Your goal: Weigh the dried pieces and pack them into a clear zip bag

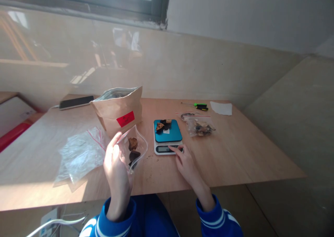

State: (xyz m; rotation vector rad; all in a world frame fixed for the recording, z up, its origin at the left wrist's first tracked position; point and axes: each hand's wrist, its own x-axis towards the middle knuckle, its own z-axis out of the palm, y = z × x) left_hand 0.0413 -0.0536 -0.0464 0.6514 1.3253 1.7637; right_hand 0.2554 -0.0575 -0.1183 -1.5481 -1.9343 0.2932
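Meanwhile: Pouch Held, Scale Touched

A small clear pouch with dark pieces inside is gripped upright by the left hand above the desk. The front panel of the kitchen scale is touched by a finger of the otherwise loose right hand. Dark pieces are seen on its blue platform, with a brown paper bag behind.

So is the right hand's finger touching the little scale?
Touching. The head view shows the right hand stretched forward, with its fingertip resting on the front panel of the scale, right beside the display, with no gap visible.
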